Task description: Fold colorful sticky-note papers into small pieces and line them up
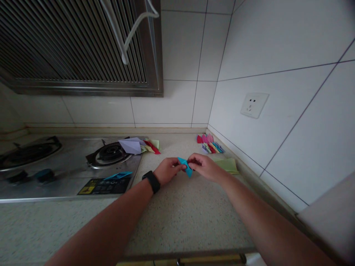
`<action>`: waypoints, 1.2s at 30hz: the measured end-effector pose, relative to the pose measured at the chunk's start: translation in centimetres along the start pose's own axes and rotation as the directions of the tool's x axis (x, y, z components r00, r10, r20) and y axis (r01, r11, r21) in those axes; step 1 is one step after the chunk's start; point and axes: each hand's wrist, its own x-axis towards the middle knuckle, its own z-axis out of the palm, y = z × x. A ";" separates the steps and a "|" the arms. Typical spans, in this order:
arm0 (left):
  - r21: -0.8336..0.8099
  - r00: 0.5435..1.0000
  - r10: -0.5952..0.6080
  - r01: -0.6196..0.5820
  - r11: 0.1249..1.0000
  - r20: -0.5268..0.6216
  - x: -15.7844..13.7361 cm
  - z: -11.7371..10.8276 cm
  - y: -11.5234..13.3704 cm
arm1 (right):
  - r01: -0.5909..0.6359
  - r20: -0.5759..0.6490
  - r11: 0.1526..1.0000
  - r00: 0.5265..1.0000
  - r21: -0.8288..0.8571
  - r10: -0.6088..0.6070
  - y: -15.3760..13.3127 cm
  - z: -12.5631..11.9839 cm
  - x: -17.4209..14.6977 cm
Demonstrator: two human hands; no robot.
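Where the speckled countertop [177, 218] runs between the gas hob [69, 166] and the tiled side wall [277, 55], a bare strip of stone lies open in front of the person, reaching from the hands back to the near counter edge. Both hands meet above this strip. The left hand [166, 170], with a black wristband [151, 181] on its wrist, pinches the left end of a small folded piece of blue paper [185, 166] between thumb and fingertips; the right hand [203, 166] closes its fingertips on the other end. The paper is held between the two hands, just above the counter surface.

To the right of the hands, a flat sheet of pale green paper [229, 164] lies near the wall. Behind it, in the corner, sits a cluster of small folded pieces in pink, red, green and blue [209, 144]. Beside the right burner [109, 154], a lilac folded sheet [131, 145] overlaps the hob's edge, touching red and yellow-green scraps [152, 146]. Another blue folded piece [118, 175] rests on the hob's front panel, near the two control knobs [30, 175].

A ribbed steel extractor hood [80, 44] overhangs the hob. A white wall socket [253, 105] is set in the glossy tiles.
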 end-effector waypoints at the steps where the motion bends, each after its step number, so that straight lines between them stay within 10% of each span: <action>1: -0.021 1.000 -0.003 0.003 1.000 -0.028 0.1 -0.1 -0.2 | -0.007 -0.020 1.000 1.000 0.023 0.007 0.1 0.0 0.0; 13: -0.170 0.989 0.044 -0.067 0.983 -0.138 1.0 -0.6 -2.1 | 0.004 0.005 0.961 1.000 -0.277 -0.002 -0.5 -0.3 -0.4; 36: 0.296 0.919 0.199 -0.096 0.950 -0.341 0.7 -2.1 -0.9 | 0.124 -0.174 0.883 0.959 -0.452 -0.224 0.0 -2.1 -0.3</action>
